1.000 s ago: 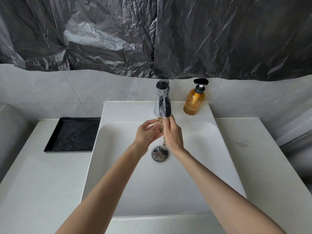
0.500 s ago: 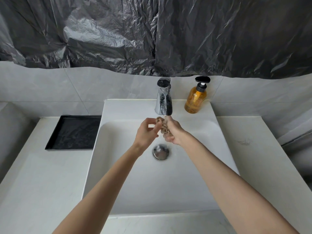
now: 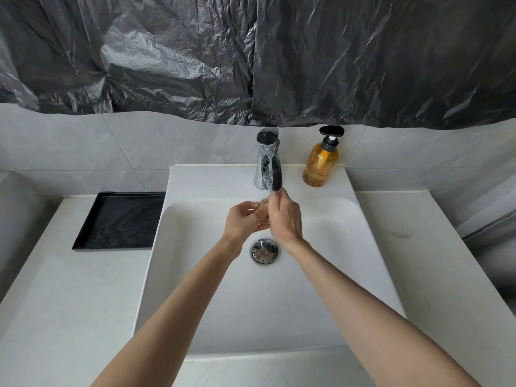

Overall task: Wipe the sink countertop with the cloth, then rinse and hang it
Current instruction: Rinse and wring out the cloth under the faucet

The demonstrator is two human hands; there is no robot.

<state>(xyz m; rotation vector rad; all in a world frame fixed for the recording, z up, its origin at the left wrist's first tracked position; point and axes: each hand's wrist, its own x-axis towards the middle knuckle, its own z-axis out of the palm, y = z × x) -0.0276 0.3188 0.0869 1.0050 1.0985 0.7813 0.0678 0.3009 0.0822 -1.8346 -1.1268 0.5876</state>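
Both my hands are pressed together over the white sink (image 3: 212, 297), just below the spout of the chrome faucet (image 3: 267, 163). A small beige cloth (image 3: 262, 203) is bunched between them, and only a scrap of it shows above my fingers. My left hand (image 3: 242, 220) grips it from the left. My right hand (image 3: 286, 216) closes over it from the right, with one fingertip up by the spout. The chrome drain (image 3: 264, 251) lies right under my wrists. I cannot tell whether water is running.
An amber soap dispenser (image 3: 321, 160) stands right of the faucet on the sink's back ledge. A black tray (image 3: 120, 220) sits on the pale countertop (image 3: 69, 303) left of the sink. Crinkled black plastic sheeting (image 3: 251, 57) covers the wall above the grey tiles.
My hands have kept working the cloth under the spout. The right hand turned from cupping it below to closing over it from the side, so less cloth shows.
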